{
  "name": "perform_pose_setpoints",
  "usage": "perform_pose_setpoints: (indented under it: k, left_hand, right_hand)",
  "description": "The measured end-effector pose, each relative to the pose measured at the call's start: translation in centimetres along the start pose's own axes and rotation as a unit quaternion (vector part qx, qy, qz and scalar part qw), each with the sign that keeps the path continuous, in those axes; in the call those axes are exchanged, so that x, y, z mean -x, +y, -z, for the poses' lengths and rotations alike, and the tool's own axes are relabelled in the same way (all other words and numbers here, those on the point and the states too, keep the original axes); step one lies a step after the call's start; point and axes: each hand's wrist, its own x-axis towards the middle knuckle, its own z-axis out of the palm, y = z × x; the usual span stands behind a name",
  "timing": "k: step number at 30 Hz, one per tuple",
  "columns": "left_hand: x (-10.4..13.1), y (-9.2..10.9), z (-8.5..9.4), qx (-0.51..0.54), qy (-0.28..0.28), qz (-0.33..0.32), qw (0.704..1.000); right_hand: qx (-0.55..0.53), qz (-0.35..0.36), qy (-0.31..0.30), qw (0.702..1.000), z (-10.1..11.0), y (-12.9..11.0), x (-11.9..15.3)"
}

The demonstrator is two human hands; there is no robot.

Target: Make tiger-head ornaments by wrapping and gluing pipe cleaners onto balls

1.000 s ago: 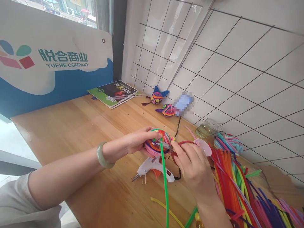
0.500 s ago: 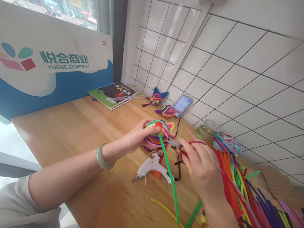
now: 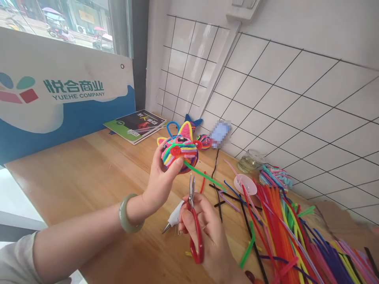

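- Left hand [image 3: 160,183]: grip closed around the side of the striped craft ball [image 3: 189,151], thumb on its front beside the red nose [image 3: 175,150].
- Craft ball: held above the desk [image 3: 118,169]; yellow-edged pink ears at the top.
- Green pipe cleaner [image 3: 204,174]: extends from beneath the left thumb, down toward the right.
- Right hand [image 3: 210,228]: grip closed on the red handles of the scissors [image 3: 197,225]; blades point up, tips near the green pipe cleaner.
- Glue gun [image 3: 175,215]: on the desk, partly hidden behind the right hand.
- Pink bowl [image 3: 250,180]: right of the scissors, in front of the glass jar [image 3: 251,161].
- Loose pipe cleaners [image 3: 281,221]: piled at the right.
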Motion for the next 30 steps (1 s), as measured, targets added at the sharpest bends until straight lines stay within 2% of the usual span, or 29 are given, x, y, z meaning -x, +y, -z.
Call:
perform_pose_setpoints:
  k: [4,10,15,22,30]
  left_hand:
    - [0.3,0.3,-1.0,0.002,-0.001,0.041,0.999]
    - [0.3,0.6,-3.2,0.025,-0.032,0.076,0.996]
    - [0.0,0.7,-5.2,0.060,-0.049,0.073,0.994]
    - [0.5,0.2,-7.7,0.070,-0.074,0.054,0.993]
    - [1.0,-0.4,-8.5,0.030,-0.079,0.027,0.996]
  right_hand:
    - [-0.019,0.006,-0.024,1.000,0.6,0.3,-0.6]
    - [-0.035,0.048,0.009,0.998,1.3,-0.6,-0.9]
    - [-0.041,0.071,0.035,0.996,2.2,-1.1,-1.0]
    - [0.012,0.115,0.124,0.986,3.3,-3.0,-1.0]
    - [0.058,0.169,0.138,0.974,4.2,-2.6,-1.4]
